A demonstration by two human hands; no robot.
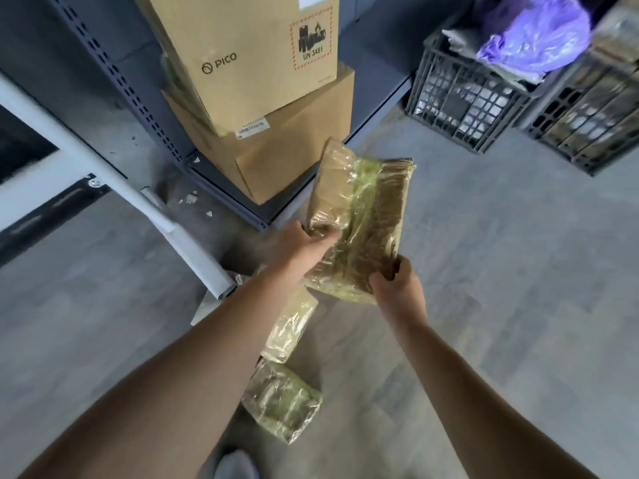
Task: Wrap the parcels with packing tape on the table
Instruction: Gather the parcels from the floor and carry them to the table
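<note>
A flat brown parcel [366, 219], wrapped in glossy clear tape with a yellow-green band, is held in the air above the grey floor. My left hand [304, 243] grips its near left corner. My right hand [397, 285] grips its near right corner, fingers curled over the edge. Two more tape-wrapped parcels lie on the floor below my arms: one [290, 326] partly hidden behind my left forearm, and one [280, 402] nearer to me. No tape roll or table top is in view.
Two stacked cardboard boxes [262, 98] stand on the low shelf of a dark metal rack [114, 81] ahead. A white table leg [103, 167] slants at the left. Black plastic crates [470, 98] with bags, one purple [532, 32], stand at the back right.
</note>
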